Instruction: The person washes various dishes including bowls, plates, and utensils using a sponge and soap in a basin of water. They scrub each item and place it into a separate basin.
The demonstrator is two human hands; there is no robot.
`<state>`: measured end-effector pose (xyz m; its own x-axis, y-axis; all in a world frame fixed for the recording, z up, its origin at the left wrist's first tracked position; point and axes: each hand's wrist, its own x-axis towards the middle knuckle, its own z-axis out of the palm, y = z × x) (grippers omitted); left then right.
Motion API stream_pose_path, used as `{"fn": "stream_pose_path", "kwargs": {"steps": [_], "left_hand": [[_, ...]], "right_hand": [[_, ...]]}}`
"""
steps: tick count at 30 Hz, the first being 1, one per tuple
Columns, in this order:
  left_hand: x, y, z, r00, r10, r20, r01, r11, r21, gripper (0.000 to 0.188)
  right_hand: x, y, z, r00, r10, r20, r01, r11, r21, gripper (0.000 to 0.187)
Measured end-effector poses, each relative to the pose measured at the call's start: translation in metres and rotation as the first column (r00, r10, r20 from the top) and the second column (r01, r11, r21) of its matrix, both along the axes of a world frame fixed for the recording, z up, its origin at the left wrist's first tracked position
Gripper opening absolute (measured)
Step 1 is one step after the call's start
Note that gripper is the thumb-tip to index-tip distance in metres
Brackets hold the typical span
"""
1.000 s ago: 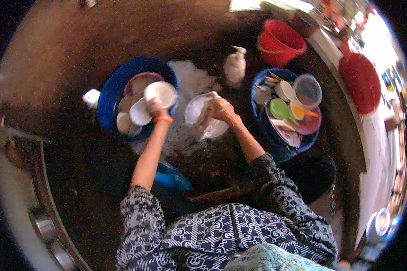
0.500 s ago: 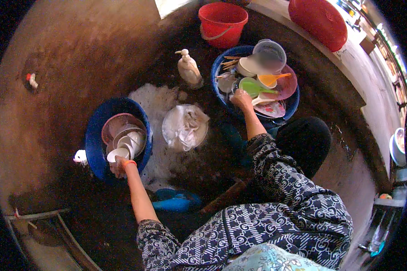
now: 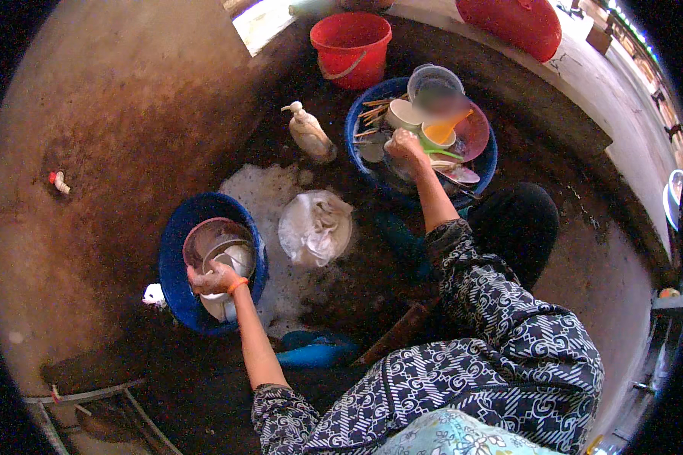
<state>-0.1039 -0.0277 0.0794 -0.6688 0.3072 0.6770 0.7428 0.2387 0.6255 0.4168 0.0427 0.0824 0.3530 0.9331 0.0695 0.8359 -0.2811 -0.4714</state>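
Note:
My left hand [image 3: 214,279] is over the left blue basin [image 3: 173,287], fingers apart, against white bowls [image 3: 239,258]. Another white bowl [image 3: 218,306] lies below its wrist, and a pinkish strainer-like bowl [image 3: 205,232] stands behind. Inside the right blue basin [image 3: 357,155], my right hand [image 3: 407,146] is closed; whatever its fingers hold is hidden. Close by it are a pale bowl [image 3: 404,114], an orange scoop [image 3: 445,130] in a cup, a light green handle [image 3: 445,153], a pink basin [image 3: 474,133] and a grey clear tub [image 3: 436,79].
Between the basins a round dish with a crumpled white cloth [image 3: 316,227] rests on sudsy floor [image 3: 254,189]. Beyond it stands a pump bottle [image 3: 310,134], with a red bucket [image 3: 350,51] behind. A tap [image 3: 61,183] juts from the left wall; a metal frame [image 3: 91,396] is at lower left.
My left hand has come off the white bowl and shifted farther into the left basin. My right hand has moved inward over its basin, now covering part of the green utensil. The view has also shifted.

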Motion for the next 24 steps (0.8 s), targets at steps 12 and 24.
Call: {"fn": "stream_pose_path", "kwargs": {"steps": [12, 24], "left_hand": [[0.039, 0.022, -0.011, 0.780, -0.590, 0.209, 0.563, 0.807, 0.178, 0.036], [0.087, 0.019, 0.050, 0.145, -0.591, 0.794, 0.659, 0.656, 0.368, 0.026]], "right_hand": [[0.009, 0.001, 0.111, 0.819, 0.294, -0.493, -0.136, 0.934, 0.331, 0.034], [-0.025, -0.022, 0.185, -0.153, 0.510, -0.847, 0.448, 0.799, 0.400, 0.028]]}}
